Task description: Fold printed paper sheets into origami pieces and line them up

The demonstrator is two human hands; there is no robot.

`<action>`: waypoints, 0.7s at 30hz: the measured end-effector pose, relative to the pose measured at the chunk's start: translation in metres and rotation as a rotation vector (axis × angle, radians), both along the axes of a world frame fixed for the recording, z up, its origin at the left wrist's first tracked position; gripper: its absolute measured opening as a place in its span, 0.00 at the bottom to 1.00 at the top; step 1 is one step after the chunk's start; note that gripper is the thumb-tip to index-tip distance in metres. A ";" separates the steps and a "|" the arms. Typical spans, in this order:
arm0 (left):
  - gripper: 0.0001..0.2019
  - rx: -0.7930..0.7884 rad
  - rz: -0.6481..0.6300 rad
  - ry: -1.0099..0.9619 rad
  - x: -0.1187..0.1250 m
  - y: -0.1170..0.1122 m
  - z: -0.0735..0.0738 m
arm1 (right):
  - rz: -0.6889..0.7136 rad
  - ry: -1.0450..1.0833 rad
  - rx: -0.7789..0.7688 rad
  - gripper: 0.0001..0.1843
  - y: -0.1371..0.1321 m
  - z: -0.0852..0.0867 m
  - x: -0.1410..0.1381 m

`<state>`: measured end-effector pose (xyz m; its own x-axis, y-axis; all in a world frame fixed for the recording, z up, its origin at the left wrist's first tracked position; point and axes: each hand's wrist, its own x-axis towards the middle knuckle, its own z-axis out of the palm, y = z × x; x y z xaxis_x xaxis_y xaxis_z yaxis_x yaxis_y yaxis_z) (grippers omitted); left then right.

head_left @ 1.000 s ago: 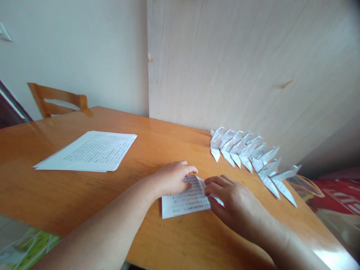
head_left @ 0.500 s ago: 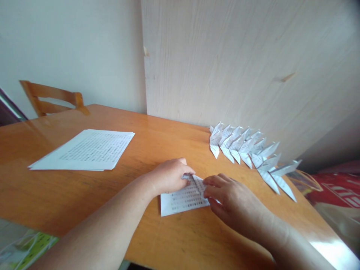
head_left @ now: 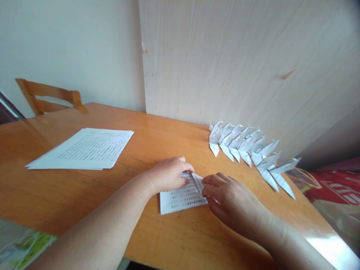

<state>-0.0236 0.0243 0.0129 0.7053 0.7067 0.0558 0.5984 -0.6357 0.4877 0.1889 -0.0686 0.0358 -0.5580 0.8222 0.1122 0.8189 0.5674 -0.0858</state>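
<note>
Since the earlier frame, the right edge of the printed paper sheet [head_left: 182,200] is turned over a little more to the left, making a narrow flap. The sheet lies at the near middle of the glossy wooden table [head_left: 160,138]. The right hand [head_left: 230,195] is half curled, holding this flap; the left hand [head_left: 170,174] is bent over the far edge, and I cannot tell if it pinches. At left lies a stack of printed sheets [head_left: 87,148]; at far right, folded paper pieces [head_left: 245,143] stand before a wood-grained panel [head_left: 210,56]. A wooden chair [head_left: 53,92] is far left.
</note>
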 end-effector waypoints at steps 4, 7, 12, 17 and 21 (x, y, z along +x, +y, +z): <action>0.14 -0.003 -0.020 0.005 -0.001 0.001 -0.001 | 0.004 -0.020 -0.015 0.08 0.000 0.001 0.000; 0.14 -0.009 -0.020 0.008 -0.001 0.002 -0.001 | 0.005 -0.016 -0.030 0.08 -0.001 0.002 0.000; 0.14 -0.026 -0.006 0.014 0.000 0.002 -0.001 | -0.008 -0.011 -0.054 0.08 -0.002 0.004 -0.001; 0.14 -0.034 -0.004 0.018 0.000 0.003 -0.001 | -0.029 -0.018 -0.086 0.09 -0.002 0.003 -0.002; 0.15 -0.033 -0.001 0.020 0.000 0.003 -0.001 | -0.025 -0.039 -0.092 0.10 -0.002 0.002 -0.002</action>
<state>-0.0233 0.0271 0.0118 0.7068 0.7072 0.0183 0.6075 -0.6201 0.4964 0.1872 -0.0703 0.0381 -0.5399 0.8416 0.0140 0.8363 0.5383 -0.1046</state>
